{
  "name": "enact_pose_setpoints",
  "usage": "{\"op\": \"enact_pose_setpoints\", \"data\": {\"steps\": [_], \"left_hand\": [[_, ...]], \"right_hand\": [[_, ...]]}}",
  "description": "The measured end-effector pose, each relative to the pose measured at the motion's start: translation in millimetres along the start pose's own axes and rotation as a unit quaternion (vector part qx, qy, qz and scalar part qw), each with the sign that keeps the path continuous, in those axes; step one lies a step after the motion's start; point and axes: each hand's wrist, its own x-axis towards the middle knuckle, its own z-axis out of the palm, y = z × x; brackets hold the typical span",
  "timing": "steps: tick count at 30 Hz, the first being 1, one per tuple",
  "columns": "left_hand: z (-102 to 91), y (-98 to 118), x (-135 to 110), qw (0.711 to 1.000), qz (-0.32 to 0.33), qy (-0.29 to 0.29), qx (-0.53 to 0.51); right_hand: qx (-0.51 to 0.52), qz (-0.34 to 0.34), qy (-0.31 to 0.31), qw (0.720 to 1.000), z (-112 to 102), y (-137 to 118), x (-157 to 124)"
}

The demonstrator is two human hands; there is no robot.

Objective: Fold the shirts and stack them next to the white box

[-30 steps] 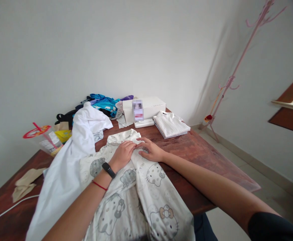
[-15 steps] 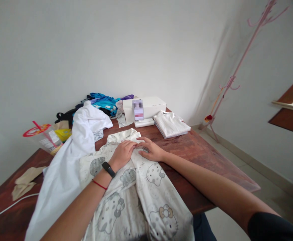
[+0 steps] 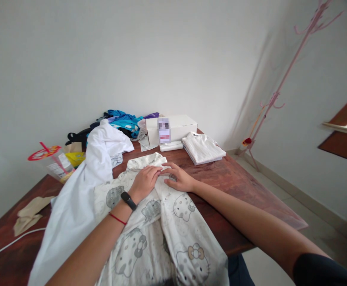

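A white pajama shirt (image 3: 149,234) with grey cartoon cat faces lies front up along the table, its collar pointing away and its lower part hanging toward me. My left hand (image 3: 145,182), with a black band on the wrist, is closed on the shirt front just below the collar, its fingers bent together. From the right, my right hand (image 3: 181,178) meets it there, thumb and index fingertips at the shirt's front edge and the other fingers slightly raised. What lies under the fingertips is hidden. A white garment (image 3: 72,206) spreads along the shirt's left side.
Folded white clothes (image 3: 203,147) lie beyond my right hand. Behind stand a white box (image 3: 179,126) and a small white case (image 3: 171,146). A plastic cup with a straw (image 3: 54,163), crumpled brown paper (image 3: 32,214) and a white cable (image 3: 15,243) are left. A pink coat rack (image 3: 289,67) stands right.
Both hands stay at the same spot on the shirt front, with barely any finger movement. The view has shifted very slightly.
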Motion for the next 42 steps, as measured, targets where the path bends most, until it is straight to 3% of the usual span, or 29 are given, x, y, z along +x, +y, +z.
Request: {"op": "enact_pose_setpoints", "data": {"steps": [18,25,31,37,42], "left_hand": [[3.0,-1.5,0.2,0.998,0.03,0.005,-0.061],[10.7,-4.9,-5.3,0.996,-0.012,-0.044,-0.073],[22.3,-17.8,-14.9,0.996,-0.012,-0.082,-0.007],[27.0,-22.1,-17.1,0.996,-0.012,-0.085,0.002],[29.0,-23.0,-17.7,0.997,-0.014,-0.075,-0.007]], "right_hand": [[-0.013,0.014,-0.016,1.0,1.6,1.7,-1.2],[-0.039,0.012,-0.022,0.999,4.3,-2.3,-1.5],[-0.081,0.036,-0.042,0.995,7.0,-6.2,-1.2],[-0.149,0.105,-0.156,0.971,2.1,-43.3,-35.2],[-0.151,0.084,-0.185,0.967,-4.5,-92.9,-86.8]]}}
